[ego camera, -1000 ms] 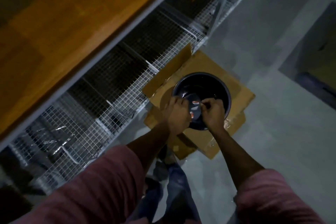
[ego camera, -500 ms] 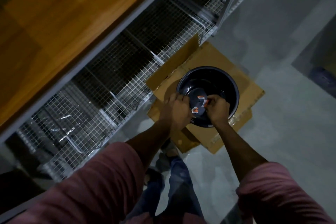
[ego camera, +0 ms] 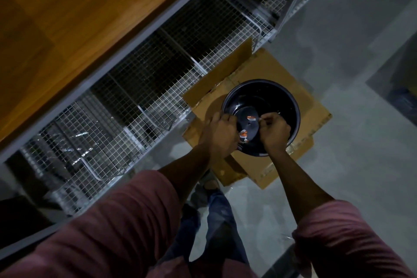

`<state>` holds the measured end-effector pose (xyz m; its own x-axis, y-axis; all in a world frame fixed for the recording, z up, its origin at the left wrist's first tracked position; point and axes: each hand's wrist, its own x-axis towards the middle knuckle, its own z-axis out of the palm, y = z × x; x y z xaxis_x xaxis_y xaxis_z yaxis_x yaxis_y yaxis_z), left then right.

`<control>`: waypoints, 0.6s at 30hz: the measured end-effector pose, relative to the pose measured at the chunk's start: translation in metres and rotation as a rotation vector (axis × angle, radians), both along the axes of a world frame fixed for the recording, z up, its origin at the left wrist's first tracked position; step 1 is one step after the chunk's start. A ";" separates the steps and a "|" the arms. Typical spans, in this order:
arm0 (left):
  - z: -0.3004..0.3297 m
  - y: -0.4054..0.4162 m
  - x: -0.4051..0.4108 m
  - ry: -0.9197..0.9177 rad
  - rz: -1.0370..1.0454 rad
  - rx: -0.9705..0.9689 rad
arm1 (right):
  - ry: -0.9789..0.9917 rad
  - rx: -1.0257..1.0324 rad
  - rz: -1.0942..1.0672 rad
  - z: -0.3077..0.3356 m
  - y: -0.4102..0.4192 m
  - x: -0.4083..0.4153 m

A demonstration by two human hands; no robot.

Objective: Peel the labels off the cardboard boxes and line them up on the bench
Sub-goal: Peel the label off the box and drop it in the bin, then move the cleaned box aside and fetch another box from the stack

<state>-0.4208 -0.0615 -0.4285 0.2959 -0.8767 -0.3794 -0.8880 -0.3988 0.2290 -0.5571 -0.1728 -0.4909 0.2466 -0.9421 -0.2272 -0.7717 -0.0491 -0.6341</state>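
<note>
Hands meet over a black round bin (ego camera: pixel 279 95) that stands on a flattened cardboard box (ego camera: pixel 291 74) on the grey floor (ego camera: pixel 338 29). The left hand (ego camera: pixel 222 134) is curled, its fingers hooked over the bin's near-left rim, and several small orange-and-white labels (ego camera: pixel 243 135) stick out beside it; whether the fingers pinch them cannot be told. The right hand (ego camera: pixel 274 130) is closed in a fist above the bin's near side, thumb and forefinger pinched together on something small and pale at its left edge, too tiny to name. One more orange-and-white label (ego camera: pixel 251 118) lies on the bin's dark bottom, between the two hands. One flap of the cardboard box leans up against the wire-mesh shelf (ego camera: pixel 140 97) that runs under the wooden bench (ego camera: pixel 67 18), whose top fills the upper left corner. Pink sleeves (ego camera: pixel 126 221) cover both upper arms, and blue jeans (ego camera: pixel 218 210) show below between them.
</note>
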 end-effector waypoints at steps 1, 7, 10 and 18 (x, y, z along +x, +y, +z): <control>-0.002 0.001 0.001 0.003 -0.001 -0.006 | -0.010 0.007 -0.009 0.000 0.000 0.000; 0.005 0.004 0.004 -0.116 0.032 -0.047 | -0.132 -0.052 0.125 0.020 0.016 0.012; 0.021 0.007 0.009 -0.162 0.102 -0.159 | -0.169 -0.108 0.253 0.037 0.029 0.031; 0.095 0.060 0.060 -0.290 0.412 -0.466 | -0.415 -0.276 0.568 0.129 0.068 0.119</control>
<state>-0.3608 -0.0015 -0.3331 0.6731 -0.7230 0.1554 -0.7361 -0.6349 0.2346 -0.4386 -0.1047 -0.3623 0.7249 -0.6541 0.2159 -0.2810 -0.5670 -0.7743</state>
